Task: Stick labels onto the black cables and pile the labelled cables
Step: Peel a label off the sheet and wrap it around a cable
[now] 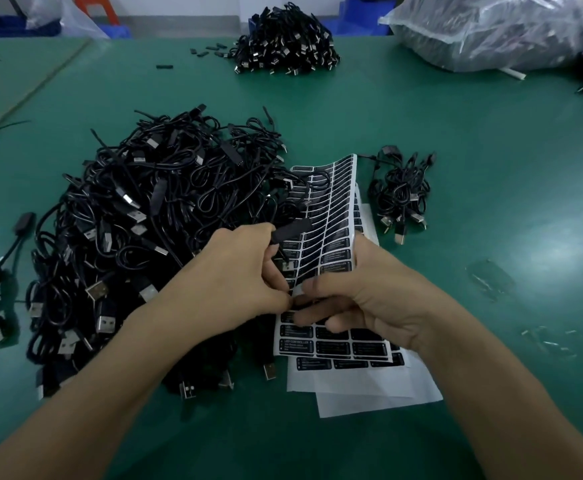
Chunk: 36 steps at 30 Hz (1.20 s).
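- The left hand pinches a black cable between thumb and fingers, its small box end sticking up over the label sheet
- The right hand curls its fingers narrowly onto that sheet, meeting the left fingertips; whether a label is already gripped cannot be told
- The sheet curls upward at its far end and lies on white backing paper
- A big cable heap lies left on the green table
- A small cable pile sits just right of the sheet
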Tool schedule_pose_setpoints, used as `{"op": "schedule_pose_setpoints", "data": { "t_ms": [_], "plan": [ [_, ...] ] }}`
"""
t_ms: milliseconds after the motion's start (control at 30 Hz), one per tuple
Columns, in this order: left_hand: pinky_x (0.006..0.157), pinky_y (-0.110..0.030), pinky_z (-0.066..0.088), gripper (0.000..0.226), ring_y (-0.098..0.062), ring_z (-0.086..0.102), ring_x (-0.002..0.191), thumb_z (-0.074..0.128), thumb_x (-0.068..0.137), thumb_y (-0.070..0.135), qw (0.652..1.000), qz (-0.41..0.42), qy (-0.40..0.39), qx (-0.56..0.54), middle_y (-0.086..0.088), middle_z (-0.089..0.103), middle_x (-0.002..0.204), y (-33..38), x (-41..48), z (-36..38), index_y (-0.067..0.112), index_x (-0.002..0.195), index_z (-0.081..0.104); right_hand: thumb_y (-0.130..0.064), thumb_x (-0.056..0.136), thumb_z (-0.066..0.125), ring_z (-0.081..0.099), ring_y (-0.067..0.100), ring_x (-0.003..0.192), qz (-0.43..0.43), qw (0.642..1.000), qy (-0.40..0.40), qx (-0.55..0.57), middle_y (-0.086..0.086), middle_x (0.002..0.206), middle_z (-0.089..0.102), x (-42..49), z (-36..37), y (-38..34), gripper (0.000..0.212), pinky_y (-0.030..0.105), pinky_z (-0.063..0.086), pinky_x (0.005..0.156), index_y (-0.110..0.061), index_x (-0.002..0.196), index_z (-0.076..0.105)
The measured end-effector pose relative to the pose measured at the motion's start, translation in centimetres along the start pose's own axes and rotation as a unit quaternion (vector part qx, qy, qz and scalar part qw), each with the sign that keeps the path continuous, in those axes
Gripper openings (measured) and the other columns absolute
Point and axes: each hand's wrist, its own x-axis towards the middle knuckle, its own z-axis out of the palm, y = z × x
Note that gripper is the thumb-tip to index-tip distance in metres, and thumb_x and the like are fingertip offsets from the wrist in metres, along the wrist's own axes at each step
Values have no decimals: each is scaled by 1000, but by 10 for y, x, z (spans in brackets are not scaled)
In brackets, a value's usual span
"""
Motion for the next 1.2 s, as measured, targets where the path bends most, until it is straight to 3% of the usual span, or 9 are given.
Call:
{"op": "schedule_pose_setpoints", "data": {
  "t_ms": [133,233,300,433,733,833,900,1100,1200],
  "plan": [
    [69,-50,60,41,-13,73,71,76,69,7,999,-15,7,-30,9,76,74,-1,0,-6,13,72,35,10,90,63,76,28,70,-7,1000,27,2,16,98,76,2,2,2,42,19,41,32,-17,117,46],
    [67,-56,57,37,-34,72,81,70,73,10,999,-12,27,-34,-12,75,79,-1,1,-6,12,71,33,12,91,58,76,28,70,-9,999,31,8,15,102,76,3,2,3,36,17,38,31,-13,116,50],
    [67,-58,55,38,-38,70,82,71,74,13,998,-15,38,-39,-20,72,82,-1,0,-6,13,72,32,12,92,56,76,27,69,-9,1000,24,11,13,99,77,3,1,3,34,17,36,30,-11,116,50],
    [68,-52,57,47,-27,72,79,80,72,20,999,-23,28,-41,1,75,71,0,-1,-5,14,73,34,13,93,53,75,23,63,-3,1000,23,20,8,85,78,2,0,3,31,16,34,29,-14,107,46],
    [59,-50,57,37,-38,67,73,72,74,15,998,-29,53,-14,-16,73,82,-4,3,1,11,73,36,12,94,50,73,20,60,-1,1000,29,13,7,89,78,2,2,2,28,14,31,29,-13,105,46],
    [46,-29,43,32,-13,46,47,68,75,15,998,-20,66,3,-4,59,65,-5,4,4,13,70,37,12,95,49,73,19,59,-3,1000,22,8,6,89,79,1,3,1,27,14,30,29,-13,104,50],
    [45,-24,35,30,-8,36,43,66,77,15,997,-16,72,12,5,46,59,-4,3,4,14,69,37,13,95,48,73,19,58,-4,1000,19,8,6,86,78,1,3,1,27,13,29,28,-12,103,51],
    [49,-33,42,30,-14,47,51,68,75,15,997,-12,75,7,4,56,66,-5,3,2,11,70,39,9,95,52,73,19,57,-9,1000,23,-18,7,81,78,1,-1,0,20,14,27,28,-9,102,48],
    [46,-31,39,33,-17,38,48,67,73,14,995,-7,95,-3,-3,49,60,-6,3,0,14,68,35,-1,93,58,71,19,53,-24,993,71,-94,11,79,77,-2,-9,-2,24,17,26,29,-11,111,47]
  ]
}}
